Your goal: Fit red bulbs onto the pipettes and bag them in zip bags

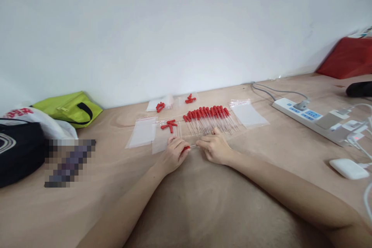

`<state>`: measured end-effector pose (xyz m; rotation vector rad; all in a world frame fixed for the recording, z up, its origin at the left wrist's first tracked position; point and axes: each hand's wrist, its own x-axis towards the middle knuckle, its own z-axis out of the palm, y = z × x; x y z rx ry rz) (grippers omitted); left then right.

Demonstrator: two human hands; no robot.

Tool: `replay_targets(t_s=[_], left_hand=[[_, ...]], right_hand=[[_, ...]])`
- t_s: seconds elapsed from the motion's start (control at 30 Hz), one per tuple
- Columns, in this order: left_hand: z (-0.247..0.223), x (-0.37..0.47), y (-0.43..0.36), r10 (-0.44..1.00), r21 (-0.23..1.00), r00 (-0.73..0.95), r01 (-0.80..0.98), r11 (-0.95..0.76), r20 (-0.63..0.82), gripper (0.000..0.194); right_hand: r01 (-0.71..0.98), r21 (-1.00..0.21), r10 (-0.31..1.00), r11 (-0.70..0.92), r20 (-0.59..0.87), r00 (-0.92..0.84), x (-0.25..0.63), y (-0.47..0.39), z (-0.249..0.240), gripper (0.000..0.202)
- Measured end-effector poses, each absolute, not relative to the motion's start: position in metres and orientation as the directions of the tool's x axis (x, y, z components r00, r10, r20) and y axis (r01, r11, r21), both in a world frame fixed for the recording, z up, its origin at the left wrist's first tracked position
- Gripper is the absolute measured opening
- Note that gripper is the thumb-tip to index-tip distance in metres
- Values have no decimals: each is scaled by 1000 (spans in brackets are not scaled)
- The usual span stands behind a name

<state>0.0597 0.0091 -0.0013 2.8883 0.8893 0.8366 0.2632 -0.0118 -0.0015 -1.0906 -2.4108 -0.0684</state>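
Observation:
My left hand [176, 152] is closed round the red rubber bulb [186, 148] of a dropper. A thin clear tube [193, 146] runs from that bulb to my right hand [214, 147], whose fingers pinch its other end. Just beyond my hands lies a row of droppers [207, 113] with red bulbs and clear tubes pointing toward me. Several loose red bulbs [171, 124] rest on a clear plastic bag [159, 143] beyond my left hand. Farther back are two more small groups of red bulbs, one left [159, 106] and one right [190, 99].
Zip bags lie left [143, 131] and right [249, 113] of the droppers. A power strip [310, 120] with plugs and cables, and a white charger [348, 168], sit at right. At left are a green bag [68, 106], a black bag [21, 151] and a blurred-out object [69, 162]. A wall stands behind.

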Motion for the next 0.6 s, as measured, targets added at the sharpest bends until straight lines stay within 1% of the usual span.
replay_targets(t_s=[0.13,0.27,0.47,0.53,0.6], left_hand=[[-2,62,8,502,153,697,502,-851,512,17],[0,64,7,487,163,707,477,-864,512,17],[1,64,7,470,170,718,452,-876,513,16],[1,63,9,463,177,728,437,-882,507,16],[4,61,12,453,178,739,424,-888,500,17]], right_hand=[[705,-202,698,680,473,-537,261,-14,-5,22],[699,-223,700,680,482,-527,259,-14,-6,20],[679,-259,706,687,459,-539,256,-13,-7,19],[677,-262,708,688,445,-548,257,-12,-6,20],[678,-239,700,695,440,-562,258,-10,-4,21]])
